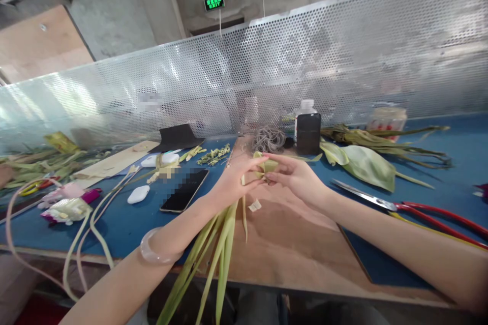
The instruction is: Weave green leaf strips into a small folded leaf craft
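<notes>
Over the wooden board, my left hand and my right hand meet. Both are closed on a small folded piece of pale green leaf, which the fingers partly cover. Long green leaf strips hang below my left hand and past the table's front edge. A thin strip dangles beside them. On the board under my hands lies a small pale scrap. Red-handled scissors lie open beyond my right forearm, next to a broad pale leaf.
Left of the board lie a phone, a white earphone case and braided leaf pieces. Grey cord, a black phone leaning on a bottle, and a jar stand behind. A perforated metal screen closes the back.
</notes>
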A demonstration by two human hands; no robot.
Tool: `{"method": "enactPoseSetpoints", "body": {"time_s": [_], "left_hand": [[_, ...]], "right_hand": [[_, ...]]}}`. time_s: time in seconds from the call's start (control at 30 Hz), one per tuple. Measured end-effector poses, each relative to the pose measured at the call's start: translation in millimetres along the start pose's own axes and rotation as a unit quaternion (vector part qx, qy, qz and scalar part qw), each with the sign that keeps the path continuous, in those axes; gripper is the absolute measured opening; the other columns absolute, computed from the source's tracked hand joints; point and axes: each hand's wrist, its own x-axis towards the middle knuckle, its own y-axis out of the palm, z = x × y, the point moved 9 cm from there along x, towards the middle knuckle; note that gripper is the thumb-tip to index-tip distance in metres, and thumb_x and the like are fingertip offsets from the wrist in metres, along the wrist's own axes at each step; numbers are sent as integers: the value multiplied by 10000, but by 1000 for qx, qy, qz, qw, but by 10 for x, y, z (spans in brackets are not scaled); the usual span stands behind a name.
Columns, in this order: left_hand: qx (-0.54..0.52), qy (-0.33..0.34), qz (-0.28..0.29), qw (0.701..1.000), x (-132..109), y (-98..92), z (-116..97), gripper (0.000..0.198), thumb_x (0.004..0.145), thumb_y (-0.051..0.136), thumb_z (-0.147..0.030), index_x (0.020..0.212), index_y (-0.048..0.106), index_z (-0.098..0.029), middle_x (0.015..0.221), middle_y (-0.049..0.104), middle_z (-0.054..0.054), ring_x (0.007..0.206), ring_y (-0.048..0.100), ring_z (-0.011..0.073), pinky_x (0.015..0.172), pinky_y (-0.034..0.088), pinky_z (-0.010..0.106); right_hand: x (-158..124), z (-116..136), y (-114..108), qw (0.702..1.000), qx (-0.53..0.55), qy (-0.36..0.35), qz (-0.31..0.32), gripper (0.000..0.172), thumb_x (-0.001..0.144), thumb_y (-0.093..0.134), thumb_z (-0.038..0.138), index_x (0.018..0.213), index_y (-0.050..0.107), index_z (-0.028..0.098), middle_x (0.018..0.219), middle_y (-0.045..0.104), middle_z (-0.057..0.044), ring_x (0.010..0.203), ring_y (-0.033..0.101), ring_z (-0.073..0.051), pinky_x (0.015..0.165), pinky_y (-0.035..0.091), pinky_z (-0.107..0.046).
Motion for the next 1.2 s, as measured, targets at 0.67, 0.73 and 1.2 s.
{"method": "enactPoseSetpoints", "body": {"time_s": [0.67,0.73,1.2], "left_hand": [[28,-89,-30,995,27,-101,158,671,820,512,-272,1432,240,-296,1024,701,40,761,644,148,683,496,258],[29,-90,-24,995,35,-94,159,678,819,503,-263,1438,228,-285,1016,704,39,659,612,115,585,464,215],[38,-81,-27,996,31,-105,162,587,841,472,-278,1405,311,-269,962,703,35,663,579,118,533,426,201]], "right_hand": [[175,561,-1548,950,-22,-110,-291,760,600,742,184,1319,497,187,517,543,71,413,428,-54,396,376,-191],[96,594,-2049,927,-28,-110,-359,764,575,752,153,1300,518,207,527,532,75,397,376,-40,363,332,-180],[84,52,-2779,927,62,26,-368,602,587,759,94,1160,596,180,602,615,32,411,424,-55,407,415,-195]]}}
